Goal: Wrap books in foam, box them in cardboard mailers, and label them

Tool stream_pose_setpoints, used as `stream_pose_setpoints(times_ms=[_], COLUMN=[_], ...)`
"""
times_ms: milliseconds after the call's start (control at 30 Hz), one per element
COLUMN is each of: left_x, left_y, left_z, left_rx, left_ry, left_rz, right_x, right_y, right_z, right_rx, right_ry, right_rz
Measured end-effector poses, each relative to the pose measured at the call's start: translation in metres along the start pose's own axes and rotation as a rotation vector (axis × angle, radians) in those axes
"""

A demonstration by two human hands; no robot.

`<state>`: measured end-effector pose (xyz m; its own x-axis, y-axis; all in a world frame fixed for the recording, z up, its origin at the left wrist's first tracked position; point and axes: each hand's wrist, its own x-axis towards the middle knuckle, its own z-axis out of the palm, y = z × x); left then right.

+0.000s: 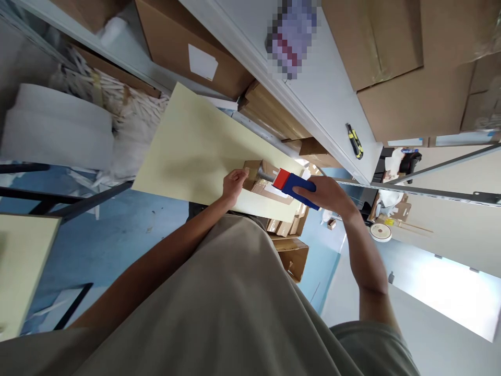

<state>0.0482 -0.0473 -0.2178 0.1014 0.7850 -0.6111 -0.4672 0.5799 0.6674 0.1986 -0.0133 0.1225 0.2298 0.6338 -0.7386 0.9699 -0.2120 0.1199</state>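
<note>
The pale yellow desk [195, 146] is a flat, smooth, matte board, and everything else is placed from it. Above it runs a white shelf [332, 99] with a straight painted edge, loaded with large plain cardboard boxes [391, 47]. At the desk's upper left lie rolls of white foam [55, 125] and a heap of white paper strips [133, 109]. Below the desk is a blue floor [117, 230], crossed by black metal bars.

At the desk's near right corner sits a small brown carton [256, 180], its top glossy with tape. More flattened cartons [289, 245] are stacked just below that corner.

The right hand [332, 196] is closed round the blue handle of a tape gun [291, 183], whose red head rests on the carton. The left hand [234, 184] is partly curled, its fingertips pressed on the carton's left edge; it grips nothing. The person's beige shirt hides the desk's near edge.

A yellow-and-black knife [354, 141] lies on the shelf, right of the desk. A roll of tape [380, 232] lies lower right.
</note>
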Motion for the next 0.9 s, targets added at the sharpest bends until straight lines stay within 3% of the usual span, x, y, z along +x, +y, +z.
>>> stream_pose_setpoints(times_ms=[167, 367, 600, 900], left_x=[0.004, 0.008, 0.008, 0.008], left_y=[-0.008, -0.018, -0.028, -0.036], left_z=[0.006, 0.015, 0.024, 0.011], left_rx=[0.021, 0.102, 0.128, 0.425], left_ry=[0.064, 0.104, 0.041, 0.060], left_rz=[-0.035, -0.059, -0.064, -0.050], right_x=[0.013, 0.021, 0.024, 0.025], right_y=[-0.020, -0.026, -0.034, -0.044], right_z=[-0.014, -0.019, -0.021, -0.021], right_rx=[-0.142, -0.183, -0.137, -0.172], right_ry=[-0.026, -0.037, -0.064, -0.102], right_rz=[0.001, 0.043, 0.075, 0.075])
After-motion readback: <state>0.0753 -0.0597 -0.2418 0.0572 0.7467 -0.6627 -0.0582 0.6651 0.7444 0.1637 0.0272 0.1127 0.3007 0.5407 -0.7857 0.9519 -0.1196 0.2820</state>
